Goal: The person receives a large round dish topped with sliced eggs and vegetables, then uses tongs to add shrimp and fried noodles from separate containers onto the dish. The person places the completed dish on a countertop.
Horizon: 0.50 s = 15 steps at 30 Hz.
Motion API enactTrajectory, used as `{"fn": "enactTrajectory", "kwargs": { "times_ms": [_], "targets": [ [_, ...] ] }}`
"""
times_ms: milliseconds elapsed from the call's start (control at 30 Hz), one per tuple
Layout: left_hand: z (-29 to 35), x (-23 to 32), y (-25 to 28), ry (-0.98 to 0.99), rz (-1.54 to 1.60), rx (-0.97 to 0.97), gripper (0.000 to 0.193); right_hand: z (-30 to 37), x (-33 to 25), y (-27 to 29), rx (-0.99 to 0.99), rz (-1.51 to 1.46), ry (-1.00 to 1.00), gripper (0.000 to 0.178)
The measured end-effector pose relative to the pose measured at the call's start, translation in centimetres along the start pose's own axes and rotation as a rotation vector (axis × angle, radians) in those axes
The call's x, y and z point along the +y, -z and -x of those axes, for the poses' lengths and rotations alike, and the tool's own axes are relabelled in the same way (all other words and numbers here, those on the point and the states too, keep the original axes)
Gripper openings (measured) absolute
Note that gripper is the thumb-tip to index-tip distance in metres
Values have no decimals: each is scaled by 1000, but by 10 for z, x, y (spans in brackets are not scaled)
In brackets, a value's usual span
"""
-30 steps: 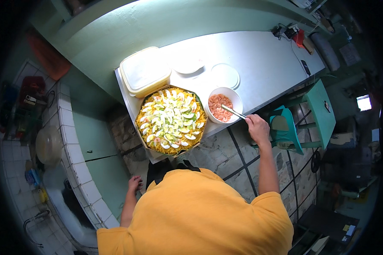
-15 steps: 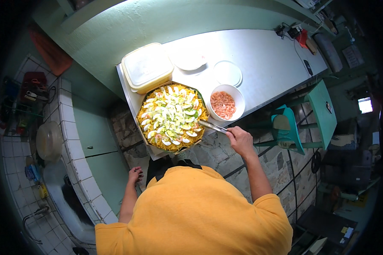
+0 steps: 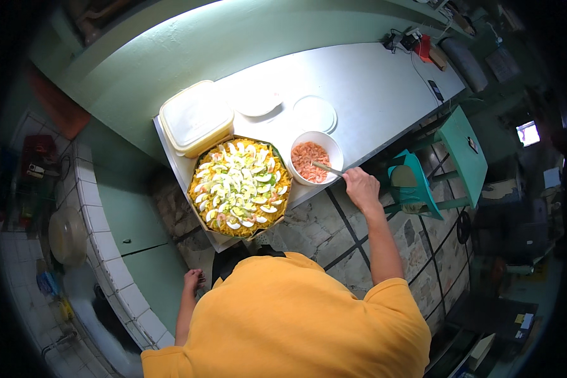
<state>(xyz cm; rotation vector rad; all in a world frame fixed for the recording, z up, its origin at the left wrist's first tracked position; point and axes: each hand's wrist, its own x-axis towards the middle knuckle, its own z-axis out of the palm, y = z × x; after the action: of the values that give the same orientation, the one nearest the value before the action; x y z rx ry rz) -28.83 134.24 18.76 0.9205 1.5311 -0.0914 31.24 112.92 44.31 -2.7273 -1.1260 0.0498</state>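
Right hand (image 3: 363,188) clamped on tongs (image 3: 331,169), tips at shrimp (image 3: 307,155)

Left hand (image 3: 194,278) low at side, can't tell if closed. Shrimp in white bowl (image 3: 335,151), just right of egg-topped yellow dish (image 3: 238,184), on surface (image 3: 375,94). Behind: lidded container (image 3: 197,120), round lid (image 3: 315,114).

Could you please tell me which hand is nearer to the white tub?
Right. The right hand is just right of the white tub, holding tongs that reach inside; the left hand is well away, toward the lower left.

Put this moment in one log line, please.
right hand: tongs, tip at shrimp in bowl | left hand: hanging | egg-topped food: left of bowl
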Motion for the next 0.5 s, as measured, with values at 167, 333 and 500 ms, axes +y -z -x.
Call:
{"fn": "enactTrajectory", "kwargs": {
  "times_ms": [167,333,500],
  "targets": [
    [-3,-1,1,19,5,-5,17,-4,-6,-11,-43,-3,61,21],
    [2,8,-5,12,14,13,17,-7,-9,-13,12,-27,66,20],
    [12,22,-10,45,-29,53,18,-24,-23,-27,37,-27,88,23]
  ]
}}
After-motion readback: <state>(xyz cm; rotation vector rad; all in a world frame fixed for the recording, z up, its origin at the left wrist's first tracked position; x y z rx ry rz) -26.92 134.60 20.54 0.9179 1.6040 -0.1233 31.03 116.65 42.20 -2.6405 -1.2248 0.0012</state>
